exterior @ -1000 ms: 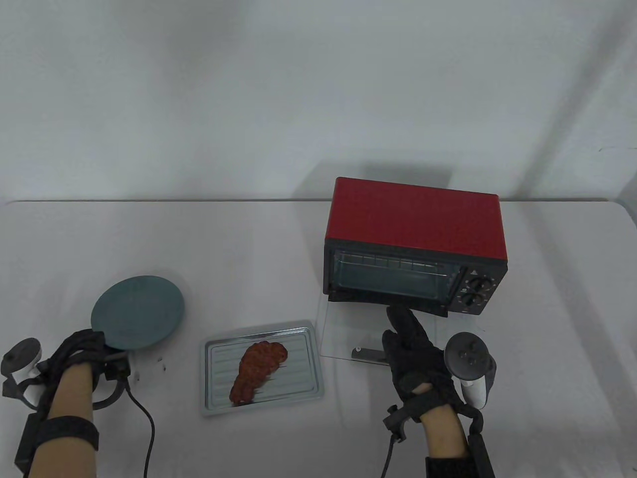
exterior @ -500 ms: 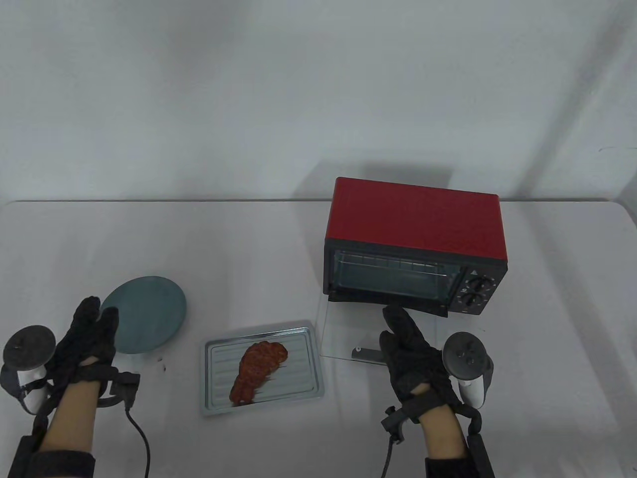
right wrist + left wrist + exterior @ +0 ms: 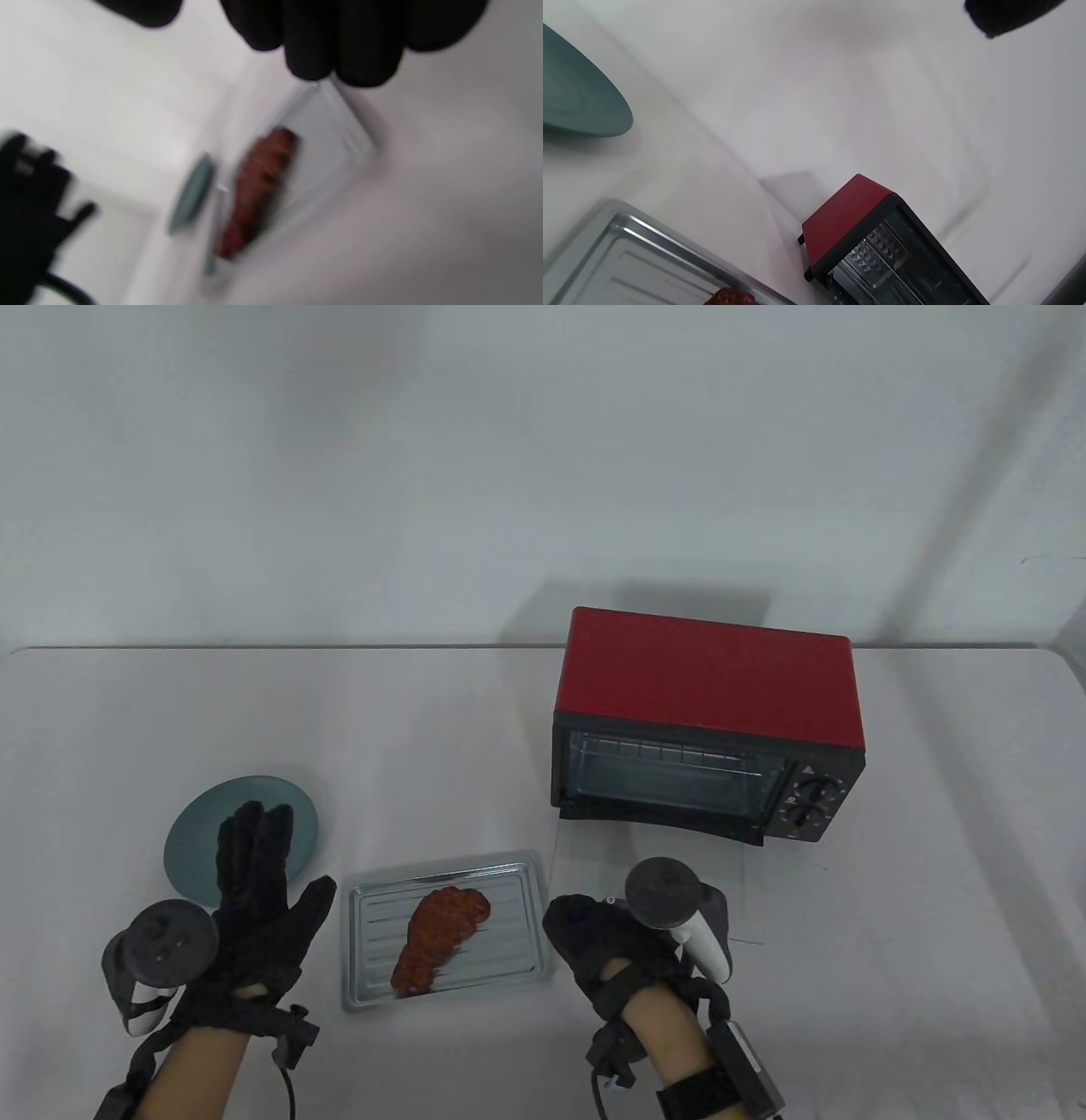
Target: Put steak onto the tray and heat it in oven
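Note:
The brown-red steak (image 3: 441, 937) lies on the silver tray (image 3: 509, 933) at the table's front middle. Behind it to the right stands the red oven (image 3: 708, 678), its glass door (image 3: 594, 857) folded down flat. My left hand (image 3: 271, 882) hovers left of the tray with fingers spread straight, holding nothing. My right hand (image 3: 577, 929) is just off the tray's right edge, over the door's front corner, fingers loosely curled and empty. The blurred right wrist view shows my fingers (image 3: 331, 38) above the tray's corner (image 3: 335, 140) and the steak (image 3: 258, 190).
A teal plate (image 3: 195, 831) lies flat on the table left of the tray, partly under my left fingers. It also shows in the left wrist view as the plate (image 3: 581, 101), with the oven (image 3: 848, 212) beyond. Two black knobs (image 3: 810, 802) sit on the oven's right.
My left hand let go of the plate, which now lies flat, and moved right toward the tray with fingers spread. My right hand came off the oven door and swung left to the tray's edge.

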A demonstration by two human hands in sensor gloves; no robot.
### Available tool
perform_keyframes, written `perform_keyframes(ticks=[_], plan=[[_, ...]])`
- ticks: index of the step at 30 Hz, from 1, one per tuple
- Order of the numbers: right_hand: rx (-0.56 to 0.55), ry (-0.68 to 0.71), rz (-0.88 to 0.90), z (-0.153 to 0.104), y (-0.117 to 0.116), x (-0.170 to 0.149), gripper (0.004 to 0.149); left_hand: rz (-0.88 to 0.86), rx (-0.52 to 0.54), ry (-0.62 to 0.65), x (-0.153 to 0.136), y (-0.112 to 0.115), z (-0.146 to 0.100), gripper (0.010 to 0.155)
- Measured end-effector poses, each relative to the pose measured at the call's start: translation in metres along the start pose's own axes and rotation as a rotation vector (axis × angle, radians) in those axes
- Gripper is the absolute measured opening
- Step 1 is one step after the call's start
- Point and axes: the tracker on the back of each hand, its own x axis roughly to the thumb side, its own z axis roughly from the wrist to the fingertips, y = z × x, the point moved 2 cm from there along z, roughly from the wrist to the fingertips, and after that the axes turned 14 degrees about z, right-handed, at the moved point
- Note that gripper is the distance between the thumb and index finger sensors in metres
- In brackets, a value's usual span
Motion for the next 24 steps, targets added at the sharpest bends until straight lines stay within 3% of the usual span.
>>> perform_keyframes(ticks=[5, 8, 13, 17, 20, 24], plan=[[-0.014, -0.228, -0.24, 0.016, -0.02, -0.015, 0.06, -0.005, 0.007, 0.003, -0.001, -0.002, -0.002, 0.087], [-0.104, -0.255, -0.407, 0.024, -0.032, -0.009, 0.057, -0.011, -0.003, -0.012, -0.004, 0.0, -0.001, 0.086], [-0.139, -0.289, -0.742, 0.04, -0.059, 0.004, 0.054, -0.015, -0.013, -0.033, -0.008, 0.003, 0.0, 0.086], [-0.238, -0.297, -0.884, 0.047, -0.068, 0.008, 0.049, -0.02, -0.016, -0.036, -0.008, 0.003, 0.0, 0.086], [-0.29, -0.302, -0.86, 0.049, -0.063, 0.005, 0.046, -0.022, -0.016, -0.037, -0.008, 0.004, 0.0, 0.086], [-0.339, -0.3, -0.55, 0.047, -0.045, -0.009, 0.043, -0.031, -0.02, -0.038, -0.008, 0.004, 0.0, 0.086]])
